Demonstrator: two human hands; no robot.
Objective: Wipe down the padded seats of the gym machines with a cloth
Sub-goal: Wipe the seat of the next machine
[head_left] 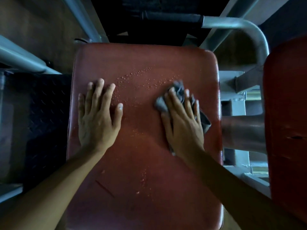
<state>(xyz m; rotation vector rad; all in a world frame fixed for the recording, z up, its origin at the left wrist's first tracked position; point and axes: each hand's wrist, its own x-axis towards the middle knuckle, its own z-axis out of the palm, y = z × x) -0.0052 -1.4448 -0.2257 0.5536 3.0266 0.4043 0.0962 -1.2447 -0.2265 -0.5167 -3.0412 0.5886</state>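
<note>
A red padded seat (141, 60) fills the middle of the head view, seen from above, with water droplets scattered across it. My left hand (98, 117) lies flat on the seat's left half, fingers straight and spread. My right hand (182, 122) presses a crumpled grey cloth (178, 89) against the seat's right half with straight fingers. The cloth sticks out past the fingertips and at the hand's right side; the rest of it is hidden under the palm.
A second red pad (289, 113) stands at the right edge. A bent grey metal tube (249, 27) and frame bars run behind and to the right of the seat. A black diamond-pattern foot plate (44, 113) lies to the left.
</note>
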